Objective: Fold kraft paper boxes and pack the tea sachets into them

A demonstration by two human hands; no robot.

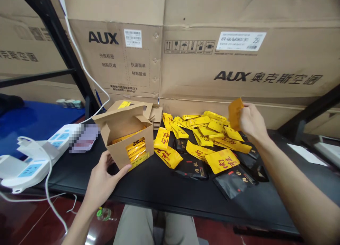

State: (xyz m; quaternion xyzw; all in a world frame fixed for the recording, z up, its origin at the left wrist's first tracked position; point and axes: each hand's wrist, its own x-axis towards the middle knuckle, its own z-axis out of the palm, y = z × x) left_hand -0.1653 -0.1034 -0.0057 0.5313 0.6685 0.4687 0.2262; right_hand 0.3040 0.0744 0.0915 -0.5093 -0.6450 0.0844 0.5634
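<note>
My left hand [106,176] grips the lower left corner of an open kraft paper box [119,151], which is tilted on the black table. Through the box's cut-out window, several yellow packets [136,147] show, stacked inside. At the right, my right hand [251,119] is raised with its fingers closed on one yellow packet [235,114]. Below and left of it lies a loose pile of yellow packets [204,126] with dark lettering. Several black packets [235,181] lie at the pile's front and right side. The fingertips of my right hand are partly hidden.
Flattened kraft boxes [156,115] lie behind the open box. At the left are a white power strip [57,142] with cables and a blurred flat object [87,137]. Large AUX cartons [191,71] stand behind the black table [170,188]. White paper [305,153] lies far right.
</note>
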